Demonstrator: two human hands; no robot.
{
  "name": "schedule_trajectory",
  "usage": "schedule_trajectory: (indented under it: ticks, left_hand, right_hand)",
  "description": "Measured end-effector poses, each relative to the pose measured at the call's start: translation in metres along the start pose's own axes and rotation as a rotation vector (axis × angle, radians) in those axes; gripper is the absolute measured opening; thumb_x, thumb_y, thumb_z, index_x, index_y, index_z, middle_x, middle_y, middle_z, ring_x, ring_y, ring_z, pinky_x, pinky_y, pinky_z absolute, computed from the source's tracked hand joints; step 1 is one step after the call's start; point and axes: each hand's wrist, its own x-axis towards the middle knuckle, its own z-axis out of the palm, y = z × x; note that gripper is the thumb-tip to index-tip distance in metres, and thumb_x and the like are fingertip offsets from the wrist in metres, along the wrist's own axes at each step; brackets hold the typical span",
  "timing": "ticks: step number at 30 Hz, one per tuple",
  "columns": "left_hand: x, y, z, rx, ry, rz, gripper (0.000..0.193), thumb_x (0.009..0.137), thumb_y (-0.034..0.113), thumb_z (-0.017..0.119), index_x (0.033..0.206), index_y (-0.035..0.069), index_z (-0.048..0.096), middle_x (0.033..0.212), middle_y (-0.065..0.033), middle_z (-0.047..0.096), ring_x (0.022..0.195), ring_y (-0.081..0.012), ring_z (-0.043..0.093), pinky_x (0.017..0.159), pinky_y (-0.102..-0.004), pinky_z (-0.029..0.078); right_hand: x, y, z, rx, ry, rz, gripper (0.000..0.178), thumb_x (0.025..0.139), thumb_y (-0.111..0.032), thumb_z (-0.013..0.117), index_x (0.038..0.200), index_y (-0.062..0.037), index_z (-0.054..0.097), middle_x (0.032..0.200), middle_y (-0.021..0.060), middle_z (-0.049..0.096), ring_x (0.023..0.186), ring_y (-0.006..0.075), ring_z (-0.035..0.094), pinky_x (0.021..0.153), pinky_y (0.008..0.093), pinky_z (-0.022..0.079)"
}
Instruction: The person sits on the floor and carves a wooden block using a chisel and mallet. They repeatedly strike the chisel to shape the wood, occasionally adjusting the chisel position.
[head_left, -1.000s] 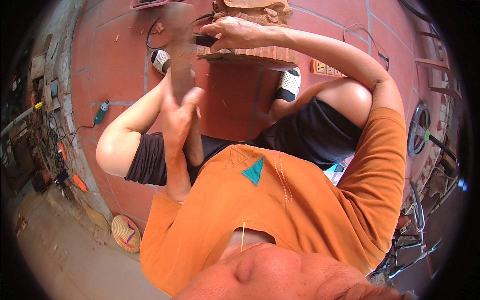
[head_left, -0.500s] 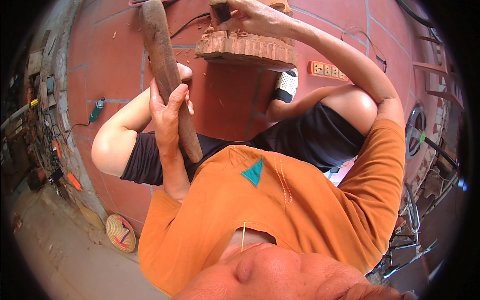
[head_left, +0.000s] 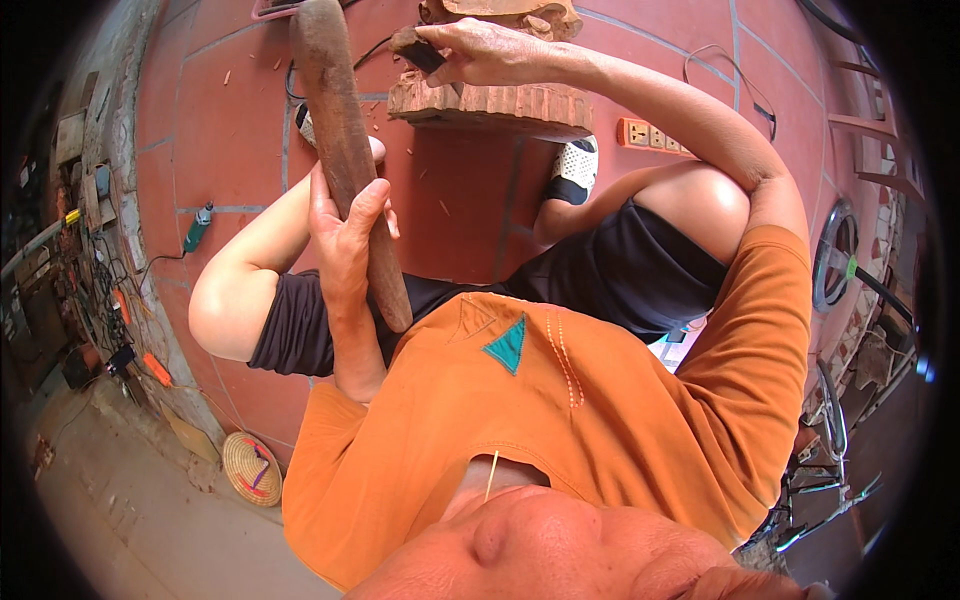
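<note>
From the head view, I'm watching a person in an orange shirt (head_left: pixel 620 410) and black shorts (head_left: pixel 625 270), seated with bent knees apart above a red tiled floor (head_left: pixel 455 205). The left hand (head_left: pixel 345 235) has its fingers curled round a long wooden club (head_left: pixel 345 120), thumb lying against the wood. The club slants, its thick end up by the top edge and its narrower end down over the lap.

The right hand (head_left: pixel 487 53) reaches across to a carved wooden block (head_left: pixel 490 105), its fingers closed on a short, dark tool (head_left: pixel 425 54) with a brown end. The tool is tilted just above the block's near left part; I can't tell whether its working end touches the wood. The block lies ahead of the person, between the feet and a little beyond them, its ridged edge facing the body and a carved mass rising behind.

Wood chips lie scattered on the tiles. An orange power strip (head_left: pixel 650 135) sits just right of the block, near a white perforated shoe (head_left: pixel 576 163). Over to the left lie a green corded power tool (head_left: pixel 198 228) and, lower, a round woven straw hat (head_left: pixel 252 468).
</note>
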Motion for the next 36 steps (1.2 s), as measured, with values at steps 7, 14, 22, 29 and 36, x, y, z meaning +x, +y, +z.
schedule_trajectory:
  ticks: [7,14,22,29,36]
  left_hand:
    - [-0.004,0.008,0.002,-0.017,0.07,0.065,0.058,0.095,0.013,0.071,0.143,0.001,0.041,0.085,-0.0054,0.06,0.06,-0.011,0.059,0.054,-0.025,0.053]
    - [-0.006,0.005,0.006,-0.019,0.1,0.15,0.071,0.096,0.011,0.069,0.153,0.001,0.029,0.09,-0.0063,0.059,0.064,-0.0123,0.06,0.056,-0.0277,0.055]
    - [-0.008,0.01,0.007,-0.038,0.113,0.245,0.054,0.096,0.01,0.07,0.138,-0.003,0.039,0.088,-0.0083,0.061,0.063,-0.0125,0.06,0.056,-0.0269,0.055]
    - [0.001,0.002,0.011,0.315,-0.021,0.014,0.064,0.097,0.014,0.071,0.151,0.001,0.039,0.094,-0.0032,0.063,0.063,-0.0089,0.057,0.055,-0.0237,0.049]
    - [-0.005,0.01,0.005,0.055,0.054,0.1,0.068,0.097,0.012,0.069,0.154,0.002,0.033,0.098,-0.0057,0.063,0.064,-0.0091,0.058,0.054,-0.0239,0.051]
  right_hand:
    - [0.005,0.003,0.002,-0.038,-0.046,-0.048,0.064,0.089,-0.024,0.078,0.144,-0.0024,0.053,0.111,0.0236,0.072,0.102,0.0382,0.07,0.085,0.0476,0.054]
    - [0.001,-0.003,0.002,-0.116,-0.063,-0.041,0.064,0.09,-0.022,0.077,0.144,0.0015,0.051,0.109,0.0253,0.07,0.107,0.0404,0.069,0.088,0.0509,0.053]
    - [-0.002,-0.006,0.0,-0.096,-0.053,-0.035,0.062,0.089,-0.022,0.077,0.142,0.0007,0.052,0.114,0.0253,0.07,0.111,0.0425,0.067,0.091,0.0508,0.053]
    - [-0.002,-0.011,0.003,-0.113,-0.009,-0.052,0.062,0.089,-0.018,0.077,0.142,0.0024,0.052,0.109,0.0267,0.071,0.103,0.0425,0.069,0.087,0.0489,0.054]
    - [0.0,-0.01,0.002,-0.155,-0.046,-0.054,0.065,0.089,-0.019,0.077,0.144,0.0018,0.051,0.109,0.0264,0.071,0.103,0.0412,0.07,0.087,0.0492,0.054]
